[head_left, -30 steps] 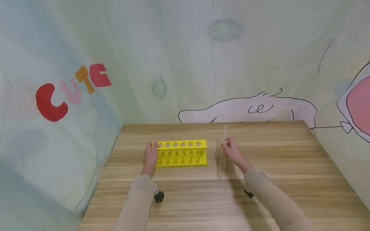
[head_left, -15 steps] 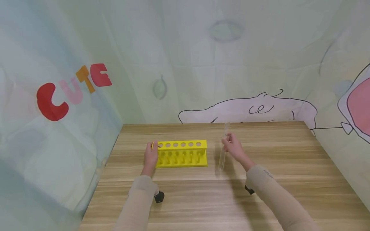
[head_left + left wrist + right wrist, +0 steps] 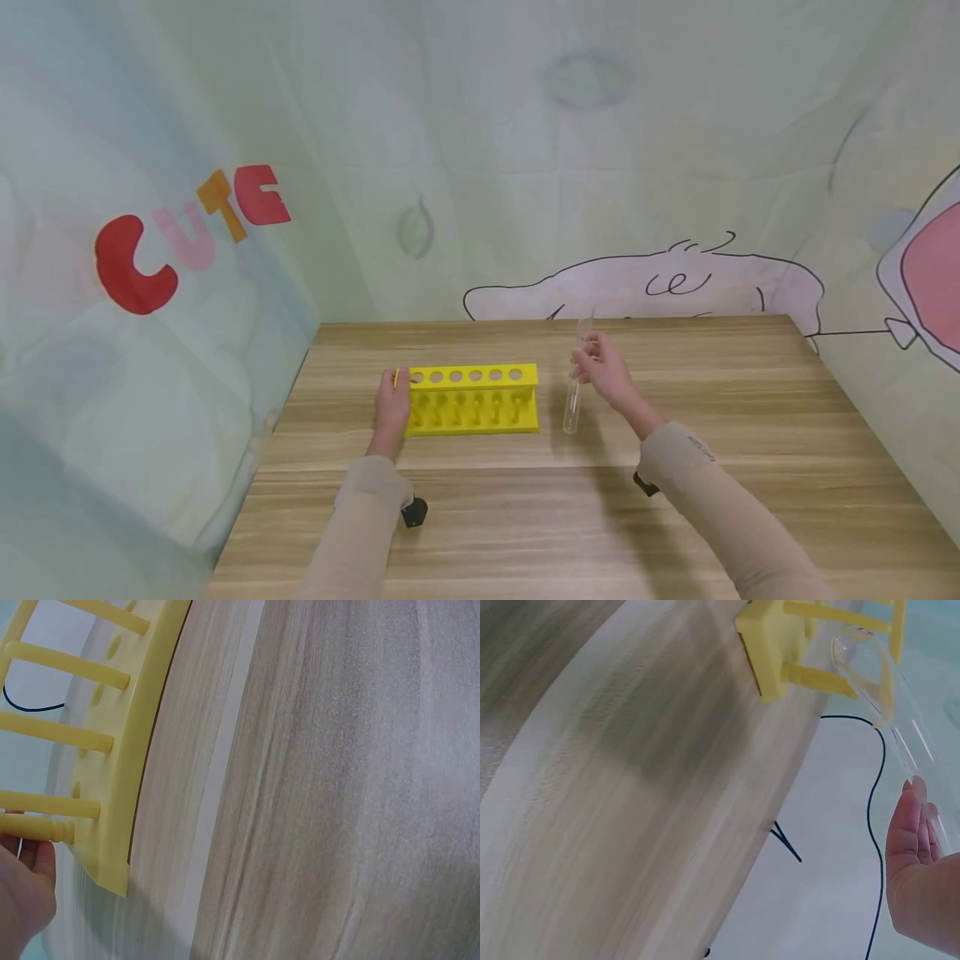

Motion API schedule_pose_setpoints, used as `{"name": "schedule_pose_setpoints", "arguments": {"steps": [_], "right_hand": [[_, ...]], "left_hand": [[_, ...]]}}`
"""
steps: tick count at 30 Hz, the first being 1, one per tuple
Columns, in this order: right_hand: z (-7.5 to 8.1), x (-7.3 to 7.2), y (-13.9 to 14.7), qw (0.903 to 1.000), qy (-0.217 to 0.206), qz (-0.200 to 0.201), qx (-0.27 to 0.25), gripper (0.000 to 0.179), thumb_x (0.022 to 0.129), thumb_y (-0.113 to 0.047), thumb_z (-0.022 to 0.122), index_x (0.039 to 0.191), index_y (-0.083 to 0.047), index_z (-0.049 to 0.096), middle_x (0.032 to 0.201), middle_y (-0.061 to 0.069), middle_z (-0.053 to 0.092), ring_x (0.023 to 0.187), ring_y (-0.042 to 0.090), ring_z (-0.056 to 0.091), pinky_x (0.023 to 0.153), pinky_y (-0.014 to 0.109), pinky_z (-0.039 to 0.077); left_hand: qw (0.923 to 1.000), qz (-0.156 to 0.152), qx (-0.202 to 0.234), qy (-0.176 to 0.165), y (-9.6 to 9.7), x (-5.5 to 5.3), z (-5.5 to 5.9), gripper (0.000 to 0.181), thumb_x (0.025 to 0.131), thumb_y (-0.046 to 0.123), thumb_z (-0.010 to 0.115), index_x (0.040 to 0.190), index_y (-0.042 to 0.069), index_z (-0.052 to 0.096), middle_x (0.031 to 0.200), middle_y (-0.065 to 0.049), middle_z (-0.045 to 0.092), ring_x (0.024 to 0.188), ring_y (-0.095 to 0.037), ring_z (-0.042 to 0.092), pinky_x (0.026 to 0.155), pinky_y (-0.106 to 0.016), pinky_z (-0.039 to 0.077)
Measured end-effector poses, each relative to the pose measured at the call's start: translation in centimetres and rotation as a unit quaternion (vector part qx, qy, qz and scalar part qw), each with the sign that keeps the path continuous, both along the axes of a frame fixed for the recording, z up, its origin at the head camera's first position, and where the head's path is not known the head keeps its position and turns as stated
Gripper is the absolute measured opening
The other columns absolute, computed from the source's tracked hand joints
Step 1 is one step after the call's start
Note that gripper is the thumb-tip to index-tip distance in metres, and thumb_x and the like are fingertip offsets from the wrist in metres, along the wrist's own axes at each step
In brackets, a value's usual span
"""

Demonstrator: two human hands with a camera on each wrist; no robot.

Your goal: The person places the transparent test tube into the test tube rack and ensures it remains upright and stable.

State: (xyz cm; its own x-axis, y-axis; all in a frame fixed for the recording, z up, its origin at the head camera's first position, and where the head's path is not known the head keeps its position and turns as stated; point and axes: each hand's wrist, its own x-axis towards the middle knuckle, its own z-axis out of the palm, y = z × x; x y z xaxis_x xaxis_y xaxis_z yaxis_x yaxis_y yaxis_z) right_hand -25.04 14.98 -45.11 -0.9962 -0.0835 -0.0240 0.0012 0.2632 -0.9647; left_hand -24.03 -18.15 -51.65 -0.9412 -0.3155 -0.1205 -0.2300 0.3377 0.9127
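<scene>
A yellow test tube rack point(image 3: 472, 379) stands on the wooden table, a row of round holes along its top bar and pegs below. My left hand point(image 3: 392, 408) grips its left end; in the left wrist view the fingers point(image 3: 43, 859) curl behind the end post. To the right of the rack, my right hand point(image 3: 606, 371) pinches a clear glass test tube point(image 3: 572, 408) around its upper part. The tube hangs nearly upright, tilted a little, its rounded bottom pointing down. In the right wrist view the tube point(image 3: 900, 727) overlaps the rack's end point(image 3: 769, 652).
The wooden table point(image 3: 495, 517) reaches back to a printed curtain point(image 3: 420, 167) hanging behind and at the sides. Dark wrist camera mounts point(image 3: 413, 512) sit under both sleeves.
My right hand has risen slightly, and the test tube's lower end has come up and swung a little left toward the rack. The left hand and the rack have stayed put.
</scene>
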Motion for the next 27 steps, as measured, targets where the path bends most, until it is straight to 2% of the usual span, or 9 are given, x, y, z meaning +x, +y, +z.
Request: {"name": "schedule_pose_setpoints", "arguments": {"steps": [7,10,17,21,27], "right_hand": [[1.1,-0.3,-0.2,0.9998,0.014,0.006,-0.010,0.037,0.090,-0.012,0.046,0.121,0.003,0.033,0.093,0.018,0.053,0.067,0.017,0.056,0.059,0.022,0.050],[1.5,-0.3,-0.3,0.9995,0.022,0.013,-0.020,0.037,0.090,-0.011,0.047,0.121,0.004,0.033,0.092,0.018,0.052,0.070,0.023,0.058,0.060,0.023,0.051],[2.4,-0.3,-0.9,0.9990,0.023,-0.003,-0.038,0.034,0.089,-0.010,0.048,0.117,0.003,0.036,0.090,0.014,0.052,0.077,0.034,0.059,0.058,0.021,0.051],[2.9,-0.1,-1.3,0.9984,0.030,-0.009,-0.046,0.034,0.088,-0.011,0.049,0.117,0.002,0.037,0.094,0.017,0.054,0.081,0.037,0.058,0.059,0.021,0.051],[3.5,-0.1,-1.7,0.9978,0.045,-0.008,-0.049,0.033,0.089,-0.013,0.050,0.116,0.000,0.037,0.102,0.020,0.055,0.078,0.027,0.059,0.061,0.020,0.051]], "left_hand": [[1.0000,0.002,0.006,-0.003,0.0,-0.1,-0.2,0.047,0.094,0.043,0.030,0.121,0.006,0.038,0.124,-0.015,0.044,0.107,-0.026,0.039,0.097,-0.044,0.033],[0.9999,0.002,0.009,-0.005,0.0,-0.1,-0.2,0.047,0.094,0.043,0.030,0.121,0.006,0.037,0.123,-0.015,0.044,0.107,-0.026,0.039,0.096,-0.044,0.033],[0.9999,0.004,0.009,-0.010,0.1,-0.1,0.0,0.047,0.094,0.044,0.030,0.122,0.008,0.038,0.125,-0.014,0.044,0.108,-0.026,0.039,0.097,-0.044,0.033],[0.9998,0.005,0.010,-0.015,0.1,0.0,0.1,0.050,0.093,0.047,0.029,0.124,0.008,0.036,0.127,-0.013,0.043,0.110,-0.025,0.039,0.098,-0.044,0.032],[0.9998,0.007,0.015,-0.014,0.1,0.0,0.0,0.046,0.094,0.044,0.030,0.123,0.009,0.037,0.126,-0.013,0.043,0.110,-0.026,0.039,0.098,-0.044,0.032]]}}
